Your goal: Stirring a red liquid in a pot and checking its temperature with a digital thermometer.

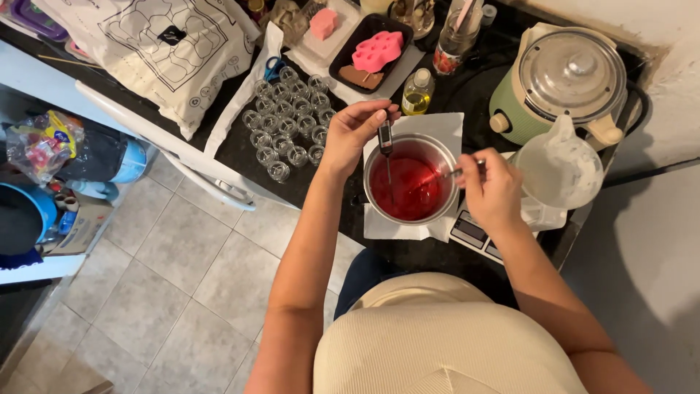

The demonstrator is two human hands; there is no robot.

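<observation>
A steel pot (445,157) of red liquid (408,191) stands on white paper on a dark counter. My left hand (354,131) holds a thin probe thermometer (386,138) upright, its stem dipped into the liquid. My right hand (492,191) grips a metal spoon handle (459,171) that reaches over the pot's right rim into the red liquid.
Several small clear glass jars (288,120) cluster left of the pot. A green cooker with a glass lid (565,80), a clear plastic jug (561,171), a small oil bottle (417,93), a pink mould in a black tray (377,51) and a scale (474,233) surround it.
</observation>
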